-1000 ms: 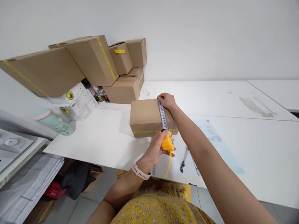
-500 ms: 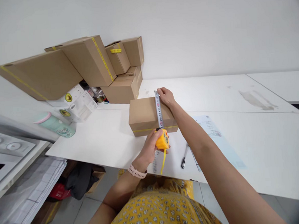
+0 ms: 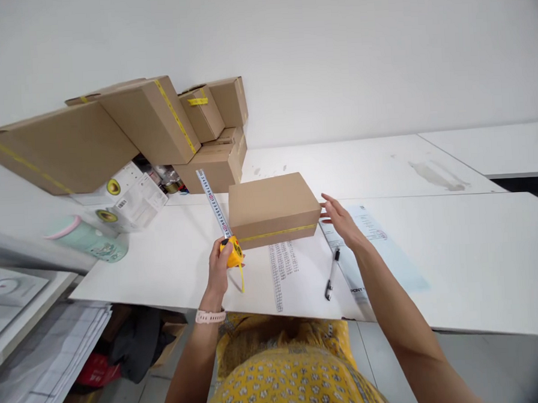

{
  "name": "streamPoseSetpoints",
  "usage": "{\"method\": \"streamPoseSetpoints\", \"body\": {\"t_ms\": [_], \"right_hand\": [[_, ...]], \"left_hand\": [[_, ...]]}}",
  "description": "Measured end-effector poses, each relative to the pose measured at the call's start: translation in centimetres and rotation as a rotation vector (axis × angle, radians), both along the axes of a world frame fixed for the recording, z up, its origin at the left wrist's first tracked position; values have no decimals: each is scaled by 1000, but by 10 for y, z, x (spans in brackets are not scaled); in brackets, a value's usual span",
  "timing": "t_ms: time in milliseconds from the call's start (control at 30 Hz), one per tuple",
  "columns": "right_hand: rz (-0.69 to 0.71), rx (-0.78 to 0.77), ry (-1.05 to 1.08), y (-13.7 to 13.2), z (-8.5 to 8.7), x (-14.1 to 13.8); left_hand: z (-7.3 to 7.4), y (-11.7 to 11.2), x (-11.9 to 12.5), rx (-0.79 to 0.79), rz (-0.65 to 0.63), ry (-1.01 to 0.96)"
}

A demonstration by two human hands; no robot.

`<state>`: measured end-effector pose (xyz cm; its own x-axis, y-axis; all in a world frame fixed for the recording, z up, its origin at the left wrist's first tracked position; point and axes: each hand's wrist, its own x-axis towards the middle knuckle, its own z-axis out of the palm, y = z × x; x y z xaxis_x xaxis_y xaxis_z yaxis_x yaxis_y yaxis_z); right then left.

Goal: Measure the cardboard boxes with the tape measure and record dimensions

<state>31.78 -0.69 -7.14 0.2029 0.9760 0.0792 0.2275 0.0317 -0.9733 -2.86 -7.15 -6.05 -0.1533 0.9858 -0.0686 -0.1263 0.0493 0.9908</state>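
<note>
My left hand (image 3: 218, 261) is closed around a yellow tape measure (image 3: 234, 252). Its metal blade stands out away from me, past the left end of a brown cardboard box (image 3: 271, 200). That box lies closed on the white table, with a strip of yellow tape along its near side. At the box's right end is my right hand (image 3: 341, 220), fingers spread and holding nothing; whether the fingertips touch the cardboard I cannot tell. Below the box lies an open notebook (image 3: 307, 283) with columns of writing, and a black-and-clear pen (image 3: 332, 274) rests on it.
Taped cardboard boxes (image 3: 147, 120) are stacked at the back left, above white cartons with avocado pictures (image 3: 133, 196). A mint-green bottle (image 3: 90, 240) lies tilted near the left edge. A pale blue sheet in a folder (image 3: 384, 255) is on the right.
My left hand has carried the tape measure left, off the box top to its left end. My right hand has let go of the blade's tip and come to the box's right end.
</note>
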Motion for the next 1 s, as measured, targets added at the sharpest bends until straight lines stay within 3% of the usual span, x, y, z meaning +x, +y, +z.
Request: {"method": "streamPoseSetpoints", "body": {"t_ms": [67, 167, 300, 400, 533, 600, 667, 767, 833, 1000], "right_hand": [[69, 45, 1, -4, 8, -9], [73, 150, -87, 3, 34, -19], [-47, 271, -365, 23, 64, -30], [-143, 302, -534, 43, 70, -37], [-122, 231, -599, 65, 70, -42], [-160, 270, -664, 73, 72, -44], [-180, 360, -759, 81, 77, -48], [-83, 421, -845, 95, 86, -56], [-29, 415, -868, 105, 90, -60], [-46, 389, -869, 123, 90, -66]], "left_hand": [[7, 8, 0, 17, -23, -8], [28, 22, -3, 85, -23, 12], [58, 42, -7, 148, -37, 17], [68, 54, -8, 167, -35, 49], [69, 66, -8, 161, -20, 54], [70, 67, -7, 159, -9, 53], [72, 63, -4, 184, 25, 68], [74, 45, 8, 260, 32, 90], [70, 29, 20, 245, -66, 67], [48, 0, 54, 15, -370, -45]]}}
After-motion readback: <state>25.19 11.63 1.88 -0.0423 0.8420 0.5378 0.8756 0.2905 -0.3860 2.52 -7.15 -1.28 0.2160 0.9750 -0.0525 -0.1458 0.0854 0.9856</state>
